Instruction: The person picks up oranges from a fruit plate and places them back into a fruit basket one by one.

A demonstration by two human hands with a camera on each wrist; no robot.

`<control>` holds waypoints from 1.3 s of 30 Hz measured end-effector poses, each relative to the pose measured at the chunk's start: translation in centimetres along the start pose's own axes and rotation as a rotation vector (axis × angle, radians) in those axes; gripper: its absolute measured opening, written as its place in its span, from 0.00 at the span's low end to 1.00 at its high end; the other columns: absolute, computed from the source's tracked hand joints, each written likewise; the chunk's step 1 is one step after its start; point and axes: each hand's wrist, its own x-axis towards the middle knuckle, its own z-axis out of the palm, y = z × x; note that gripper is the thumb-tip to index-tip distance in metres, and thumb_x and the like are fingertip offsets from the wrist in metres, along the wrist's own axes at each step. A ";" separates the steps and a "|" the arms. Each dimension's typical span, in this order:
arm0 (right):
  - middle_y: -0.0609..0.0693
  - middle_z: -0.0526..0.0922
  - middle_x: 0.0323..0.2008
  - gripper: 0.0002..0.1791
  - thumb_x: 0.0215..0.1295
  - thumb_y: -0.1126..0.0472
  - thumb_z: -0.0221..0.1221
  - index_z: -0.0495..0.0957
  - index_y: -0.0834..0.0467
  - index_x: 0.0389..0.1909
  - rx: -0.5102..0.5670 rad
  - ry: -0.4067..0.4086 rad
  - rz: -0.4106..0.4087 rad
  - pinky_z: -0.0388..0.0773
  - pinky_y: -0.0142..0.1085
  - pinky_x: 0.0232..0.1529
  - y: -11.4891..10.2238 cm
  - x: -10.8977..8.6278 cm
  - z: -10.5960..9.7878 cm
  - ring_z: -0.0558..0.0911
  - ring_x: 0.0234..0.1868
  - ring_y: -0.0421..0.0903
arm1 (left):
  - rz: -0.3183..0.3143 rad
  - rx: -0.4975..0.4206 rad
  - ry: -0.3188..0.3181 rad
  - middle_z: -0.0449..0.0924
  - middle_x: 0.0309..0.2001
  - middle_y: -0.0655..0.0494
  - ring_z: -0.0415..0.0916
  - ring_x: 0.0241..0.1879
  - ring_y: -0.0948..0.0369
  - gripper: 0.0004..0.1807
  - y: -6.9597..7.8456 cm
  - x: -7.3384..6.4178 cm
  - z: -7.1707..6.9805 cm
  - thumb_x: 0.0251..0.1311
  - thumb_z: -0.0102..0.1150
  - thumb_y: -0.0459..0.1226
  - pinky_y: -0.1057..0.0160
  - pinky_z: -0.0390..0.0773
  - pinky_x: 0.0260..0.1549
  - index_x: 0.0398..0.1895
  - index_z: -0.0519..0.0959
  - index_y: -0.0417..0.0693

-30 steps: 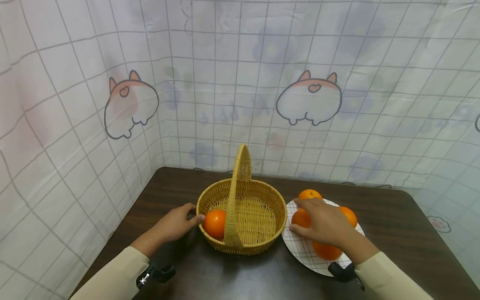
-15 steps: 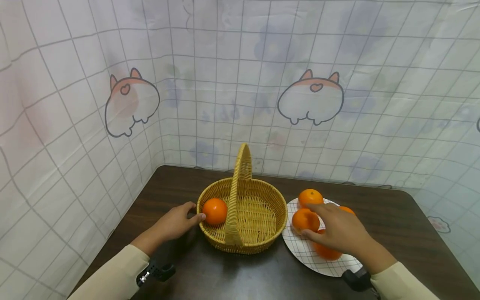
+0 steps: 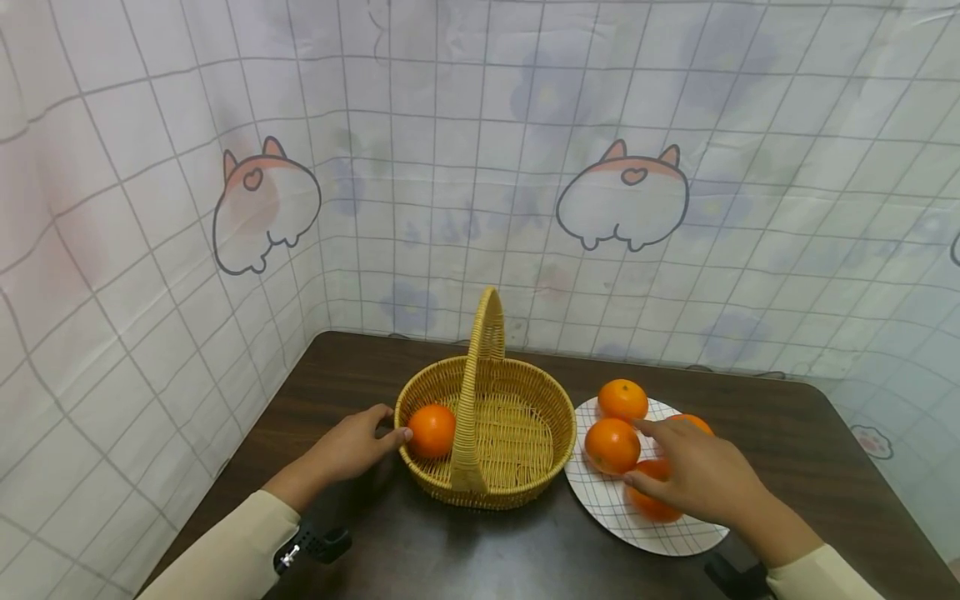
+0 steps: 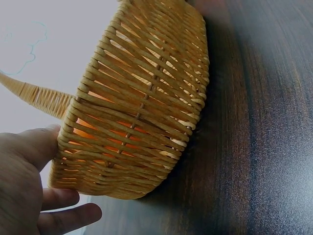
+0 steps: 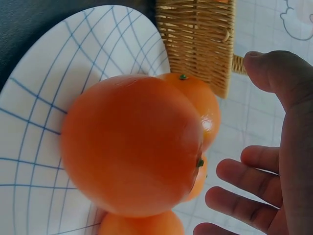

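Note:
A wicker basket [image 3: 525,454] with a tall arched handle stands on the table, one orange [image 3: 432,431] lying inside at its left. My left hand [image 3: 352,447] holds the basket's left rim, thumb at the rim in the left wrist view. To the right, a white checked plate [image 3: 607,504] bears several oranges. My right hand [image 3: 705,471] hovers over the plate's right part with fingers spread and nothing in its grasp. Its thumb is near the front orange [image 5: 132,147], which the hand partly hides in the head view. Another orange [image 3: 612,446] lies left of the fingertips.
The dark wooden table [image 3: 495,558] reaches toward me in front of the basket. A checked white curtain [image 3: 450,167] with cartoon prints hangs behind it and along the left. The plate sits close beside the basket's right side.
My right hand has drawn back rightward from the left orange on the plate, uncovering it. The orange in the basket has shifted slightly. My left hand stays at the rim.

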 end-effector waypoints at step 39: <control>0.58 0.82 0.58 0.48 0.49 0.26 0.70 0.78 0.55 0.62 0.005 -0.036 0.066 0.82 0.57 0.34 2.3 -3.4 1.6 0.82 0.52 0.59 | -0.004 -0.017 0.010 0.79 0.60 0.41 0.77 0.59 0.44 0.37 0.2 -0.2 0.0 0.70 0.56 0.60 0.36 0.73 0.57 0.65 0.72 0.39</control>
